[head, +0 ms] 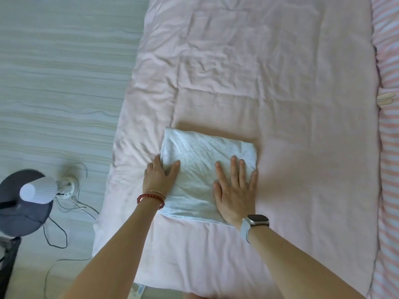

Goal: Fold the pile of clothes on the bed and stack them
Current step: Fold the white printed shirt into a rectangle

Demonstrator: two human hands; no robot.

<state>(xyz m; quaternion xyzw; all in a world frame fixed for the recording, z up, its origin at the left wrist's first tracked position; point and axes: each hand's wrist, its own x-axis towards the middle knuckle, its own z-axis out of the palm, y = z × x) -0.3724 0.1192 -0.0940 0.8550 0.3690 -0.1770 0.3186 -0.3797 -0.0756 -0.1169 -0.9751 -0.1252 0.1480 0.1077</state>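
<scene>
A white garment (pixel 200 160) lies folded into a thick, roughly square packet on the near part of the bed (pixel 280 72), a little left of the bed's middle. Both hands lie on it. The left hand (pixel 158 176) rests at the packet's left edge, thumb on top of the cloth and the other fingers (pixel 156 162) straight along the side, half on the quilt. The right hand (pixel 236 190) lies flat on the right half, fingers spread and straight, palm down. Neither hand is curled round anything; both only press.

The cloth looks thin, soft and light, a crinkled woven or jersey fabric with fine creases fanning out from under the palms. It has no stiffness of its own, so the packet will likely sag or come open if lifted by one corner. A safer hold would be both hands slid under opposite sides, or one palm beneath and one above, keeping the layers together. It should not slip much on the matte quilt.

The quilt is pale pink, stitched in large squares and softly wrinkled. A pink-striped sheet (pixel 388 147) runs along its right side. Beyond the bed's left edge are a pale wood-grain floor (pixel 54 83), a fan (pixel 36 190) and loose cables (pixel 64 212).
</scene>
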